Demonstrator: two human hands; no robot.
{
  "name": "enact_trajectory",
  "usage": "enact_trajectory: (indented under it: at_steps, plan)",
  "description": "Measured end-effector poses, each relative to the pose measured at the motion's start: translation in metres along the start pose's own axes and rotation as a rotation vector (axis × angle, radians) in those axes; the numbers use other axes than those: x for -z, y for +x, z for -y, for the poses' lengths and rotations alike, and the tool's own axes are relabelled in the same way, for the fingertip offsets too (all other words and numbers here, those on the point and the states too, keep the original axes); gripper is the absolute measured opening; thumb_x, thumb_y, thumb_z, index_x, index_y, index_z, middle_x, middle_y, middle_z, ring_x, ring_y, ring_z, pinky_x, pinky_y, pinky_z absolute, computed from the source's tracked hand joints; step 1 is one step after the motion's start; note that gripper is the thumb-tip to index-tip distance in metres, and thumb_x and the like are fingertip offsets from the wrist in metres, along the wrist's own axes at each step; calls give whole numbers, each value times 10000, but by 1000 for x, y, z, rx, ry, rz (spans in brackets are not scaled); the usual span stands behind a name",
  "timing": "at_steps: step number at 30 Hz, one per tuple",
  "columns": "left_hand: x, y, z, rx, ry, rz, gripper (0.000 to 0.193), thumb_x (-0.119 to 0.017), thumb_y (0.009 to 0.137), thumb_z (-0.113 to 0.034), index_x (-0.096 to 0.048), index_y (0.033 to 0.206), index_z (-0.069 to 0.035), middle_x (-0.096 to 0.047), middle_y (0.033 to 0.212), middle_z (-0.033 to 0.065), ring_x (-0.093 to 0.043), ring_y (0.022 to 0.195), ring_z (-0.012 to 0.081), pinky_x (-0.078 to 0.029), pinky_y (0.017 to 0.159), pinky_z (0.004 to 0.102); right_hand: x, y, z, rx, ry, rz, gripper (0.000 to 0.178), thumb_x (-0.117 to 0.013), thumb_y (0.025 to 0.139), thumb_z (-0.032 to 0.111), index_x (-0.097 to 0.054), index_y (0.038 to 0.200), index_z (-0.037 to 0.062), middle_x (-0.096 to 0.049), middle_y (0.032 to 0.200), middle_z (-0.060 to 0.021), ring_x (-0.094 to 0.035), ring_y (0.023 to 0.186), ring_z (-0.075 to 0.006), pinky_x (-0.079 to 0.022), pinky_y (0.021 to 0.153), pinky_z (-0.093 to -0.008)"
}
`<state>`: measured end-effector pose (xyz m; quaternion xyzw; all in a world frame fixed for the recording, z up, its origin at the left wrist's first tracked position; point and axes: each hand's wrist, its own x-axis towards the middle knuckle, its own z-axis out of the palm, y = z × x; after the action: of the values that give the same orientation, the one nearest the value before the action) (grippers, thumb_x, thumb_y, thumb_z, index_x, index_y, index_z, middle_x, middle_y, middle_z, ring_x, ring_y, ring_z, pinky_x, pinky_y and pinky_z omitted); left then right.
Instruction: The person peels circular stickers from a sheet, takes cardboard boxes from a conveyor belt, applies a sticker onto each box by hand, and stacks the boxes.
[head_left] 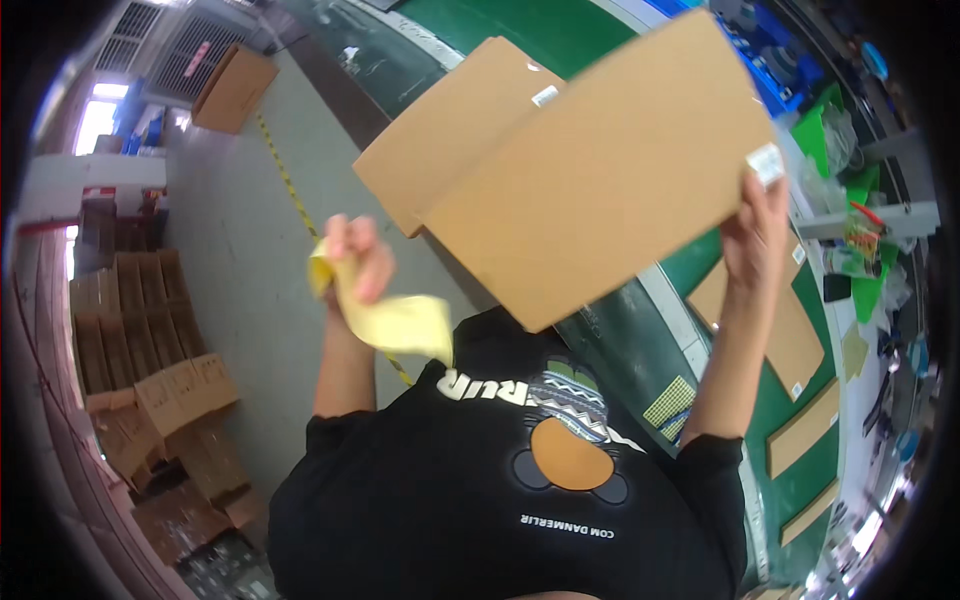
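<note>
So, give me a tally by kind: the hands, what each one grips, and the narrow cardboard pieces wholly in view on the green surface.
Hands: 2 (left hand, right hand)
Yellow strip, in the left hand: 1
Large front cardboard panel, in the right hand: 1 (any grip on the panel behind is hidden)
Narrow cardboard pieces on the green surface: 2
Total: 6

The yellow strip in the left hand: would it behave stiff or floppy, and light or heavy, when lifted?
The yellow strip is probably floppy, as it bends and curls out from the left hand. It is likely light for its size, since it looks thin. Blur hides its surface, so I cannot judge slipperiness.
</note>
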<state>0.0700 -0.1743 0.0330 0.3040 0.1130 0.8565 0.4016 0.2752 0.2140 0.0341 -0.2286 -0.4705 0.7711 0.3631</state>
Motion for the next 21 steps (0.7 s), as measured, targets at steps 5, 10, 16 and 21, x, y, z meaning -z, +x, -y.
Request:
enact_trajectory:
  at_steps: [5, 10, 16, 21]
  plan:
    - [-14, -66, -45, -2, 167, -279, 162, -544, 952, -206, -532, 930, -46, -596, 1078, 146, -647, 778, 218, -560, 577, 312, -100, 40, -102, -267, 163, 174, 543, -649, 904, 132, -357, 1362, 136, -627, 1090, -110, -675, 835, -230, -585, 593, -356]
    - [50, -73, -25, -323, 536, -963, 165, -536, 970, -176, -579, 1061, -45, -497, 1364, 188, -638, 1033, 266, -500, 940, 369, -139, 56, -184, 200, -783, -14, 526, -762, 777, 323, -575, 1187, 52, -587, 1159, -180, -592, 1046, -283, -505, 854, -391]
    - [102, -37, -4, -259, 507, -1105, 105, -546, 962, -73, -568, 1029, 6, -661, 1022, 112, -639, 933, 191, -520, 851, 318, -161, 73, -203, 276, -802, -30, 519, -749, 797, 329, -566, 1185, 37, -585, 1143, -154, -575, 1040, -238, -473, 879, -352]
    - [97, -15, -33, -77, 535, -1082, 136, -555, 972, -107, -576, 1012, 21, -640, 961, 84, -624, 864, 147, -501, 796, 273, -175, 68, -223, 308, -796, -170, 431, -711, 859, 245, -532, 1173, 10, -612, 980, -91, -591, 883, -153, -494, 780, -286]
